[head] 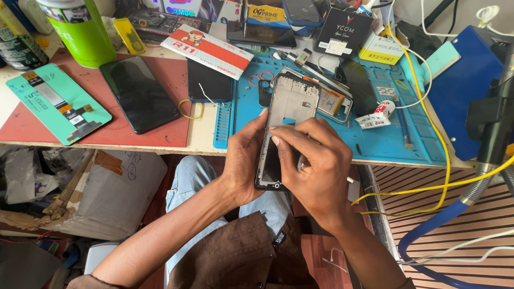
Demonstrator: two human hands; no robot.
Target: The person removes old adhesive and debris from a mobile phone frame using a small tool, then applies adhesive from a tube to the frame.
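Your left hand [243, 160] grips the phone frame [286, 123] by its edge above the blue mat [407, 142], right hand [316, 166] pressing on it; likely light, thin, flexible—hold rims only.

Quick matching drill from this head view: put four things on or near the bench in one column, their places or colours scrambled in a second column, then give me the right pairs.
Things:
1. phone frame
2. black phone
3. green cylinder
4. small glue tube

Places:
A. lying on the blue mat
B. standing at the bench's far left corner
C. held between the left hand and right hand
D. lying screen-up on the red mat

Pairs: 1-C, 2-D, 3-B, 4-A
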